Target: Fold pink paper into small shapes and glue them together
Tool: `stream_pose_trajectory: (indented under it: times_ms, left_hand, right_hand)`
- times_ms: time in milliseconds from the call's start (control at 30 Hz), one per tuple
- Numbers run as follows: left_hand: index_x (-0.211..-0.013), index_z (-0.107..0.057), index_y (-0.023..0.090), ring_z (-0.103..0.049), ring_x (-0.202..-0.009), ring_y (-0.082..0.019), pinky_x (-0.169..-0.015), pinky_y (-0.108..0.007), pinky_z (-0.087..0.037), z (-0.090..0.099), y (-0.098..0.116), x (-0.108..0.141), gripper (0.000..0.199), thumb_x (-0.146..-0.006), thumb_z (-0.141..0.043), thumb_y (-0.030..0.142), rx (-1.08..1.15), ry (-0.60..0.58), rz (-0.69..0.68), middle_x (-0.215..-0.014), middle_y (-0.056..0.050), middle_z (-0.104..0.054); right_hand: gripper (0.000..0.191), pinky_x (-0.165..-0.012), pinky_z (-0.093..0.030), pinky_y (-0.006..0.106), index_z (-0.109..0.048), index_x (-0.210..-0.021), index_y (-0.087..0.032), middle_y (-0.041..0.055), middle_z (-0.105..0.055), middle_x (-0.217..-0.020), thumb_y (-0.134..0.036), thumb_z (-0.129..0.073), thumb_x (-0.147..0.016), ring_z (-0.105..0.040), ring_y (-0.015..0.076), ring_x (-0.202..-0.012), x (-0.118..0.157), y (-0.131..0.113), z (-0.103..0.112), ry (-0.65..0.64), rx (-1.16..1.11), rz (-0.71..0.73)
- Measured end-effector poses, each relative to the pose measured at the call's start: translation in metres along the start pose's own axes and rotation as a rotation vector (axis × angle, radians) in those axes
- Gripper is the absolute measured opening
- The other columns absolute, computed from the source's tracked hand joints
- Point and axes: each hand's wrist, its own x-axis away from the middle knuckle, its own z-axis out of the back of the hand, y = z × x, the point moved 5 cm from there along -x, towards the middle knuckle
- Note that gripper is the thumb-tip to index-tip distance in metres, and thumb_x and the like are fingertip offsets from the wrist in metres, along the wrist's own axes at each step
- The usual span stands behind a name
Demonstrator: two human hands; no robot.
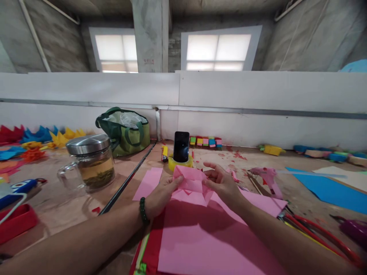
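Between my two hands is a folded piece of pink paper (192, 185), creased into a shallow boxy form and raised over larger pink sheets (197, 236). My left hand (164, 193) pinches its left edge, thumb on top, and wears a dark green bead bracelet (143, 211) at the wrist. At the right edge, the thumb and fingers of my right hand (222, 183) close on the paper, the upper fingers bent. A smaller pink sheet (148, 183) lies left of my left hand. Under the large sheets a red folder-like edge (153, 244) shows.
A phone (181, 147) stands against a yellow tape roll (180, 164) just beyond the paper. On the left are a glass mug of tea (96, 168) and a green bag (132, 135). A pink glue gun (269, 179), blue paper (329, 189) and red-handled scissors (323, 235) lie right.
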Motion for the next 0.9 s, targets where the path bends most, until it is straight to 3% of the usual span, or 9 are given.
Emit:
stream_pose_trajectory:
  times_ms: [133,200,300,400,467,633,733,800,900]
  left_hand:
    - [-0.072,-0.067,0.009,-0.061,-0.066,-0.017,-0.067,-0.028,-0.046,0.017,-0.003,-0.009,0.04,-0.07,-0.074,0.048,0.098,0.056,0.019,-0.07,-0.007,-0.067]
    - [-0.072,-0.068,0.009,-0.061,-0.066,-0.016,-0.066,-0.027,-0.045,0.022,-0.003,-0.01,0.038,-0.068,-0.076,0.046,0.06,0.067,0.026,-0.072,-0.007,-0.068]
    - [-0.076,-0.071,0.009,-0.059,-0.067,-0.015,-0.065,-0.026,-0.044,0.017,-0.002,-0.009,0.038,-0.069,-0.075,0.046,-0.078,0.034,0.011,-0.074,-0.006,-0.068]
    - [-0.075,-0.069,0.01,-0.056,-0.067,-0.015,-0.064,-0.026,-0.042,0.004,-0.003,-0.005,0.037,-0.072,-0.07,0.048,-0.22,-0.087,-0.009,-0.074,-0.005,-0.065]
    - [-0.079,-0.066,0.012,-0.055,-0.067,-0.015,-0.062,-0.026,-0.042,0.002,-0.002,-0.004,0.034,-0.072,-0.07,0.045,-0.294,-0.088,-0.039,-0.076,-0.004,-0.062]
    - [-0.077,-0.058,0.017,-0.053,-0.08,-0.018,-0.075,-0.032,-0.04,0.012,0.03,0.005,0.019,-0.072,-0.071,0.03,-0.844,0.285,-0.448,-0.083,-0.003,-0.057]
    - [-0.068,-0.065,0.019,-0.054,-0.088,-0.022,-0.082,-0.037,-0.034,0.001,0.037,0.01,0.019,-0.073,-0.072,0.036,-1.135,0.199,-0.535,-0.085,-0.005,-0.06]
    - [-0.07,-0.069,0.021,-0.055,-0.09,-0.024,-0.084,-0.039,-0.033,-0.002,0.036,0.011,0.02,-0.071,-0.074,0.04,-1.213,0.166,-0.505,-0.088,-0.006,-0.064]
    - [-0.073,-0.069,0.021,-0.056,-0.091,-0.024,-0.085,-0.039,-0.032,-0.003,0.033,0.011,0.01,-0.071,-0.071,0.03,-1.247,0.188,-0.495,-0.09,-0.005,-0.066]
  right_hand:
    - [0.06,-0.055,-0.048,0.024,-0.056,-0.117,-0.018,-0.0012,-0.063,-0.081,-0.021,-0.077,-0.061,-0.06,0.0098,-0.061,-0.002,0.005,0.004,-0.121,-0.127,-0.133]
    - [0.066,-0.06,-0.05,0.025,-0.055,-0.122,-0.019,0.0017,-0.066,-0.089,-0.019,-0.079,-0.06,-0.064,0.0128,-0.07,-0.001,0.004,0.003,-0.232,-0.154,-0.191]
    - [0.07,-0.07,-0.053,0.028,-0.055,-0.125,-0.02,0.006,-0.069,-0.1,-0.018,-0.08,-0.059,-0.067,0.0186,-0.088,0.004,0.001,-0.001,-0.388,-0.22,-0.284]
    - [0.06,-0.067,-0.054,0.028,-0.061,-0.119,-0.018,0.0047,-0.072,-0.088,-0.023,-0.079,-0.062,-0.069,0.018,-0.079,0.011,-0.001,-0.01,-0.457,-0.203,-0.366]
    - [0.053,-0.062,-0.053,0.026,-0.065,-0.112,-0.015,0.0037,-0.073,-0.08,-0.024,-0.08,-0.062,-0.068,0.0162,-0.069,0.015,-0.002,-0.017,-0.465,-0.159,-0.379]
    - [0.032,-0.041,-0.036,0.016,-0.067,-0.091,-0.014,-0.0059,-0.063,-0.054,-0.024,-0.078,-0.062,-0.051,0.0058,-0.041,0.013,-0.003,-0.019,-0.228,-0.065,-0.297]
    - [0.032,-0.045,-0.04,0.018,-0.065,-0.093,-0.014,-0.0026,-0.067,-0.063,-0.027,-0.076,-0.065,-0.056,0.0086,-0.05,0.014,-0.007,-0.023,-0.2,-0.062,-0.227]
    - [0.033,-0.05,-0.044,0.02,-0.064,-0.096,-0.014,-0.001,-0.068,-0.069,-0.028,-0.075,-0.068,-0.059,0.01,-0.056,0.016,-0.012,-0.027,-0.229,-0.049,-0.18]
    - [0.031,-0.057,-0.049,0.022,-0.065,-0.095,-0.016,0.0013,-0.07,-0.082,-0.029,-0.075,-0.068,-0.063,0.0121,-0.065,0.019,-0.017,-0.032,-0.243,-0.07,-0.128]
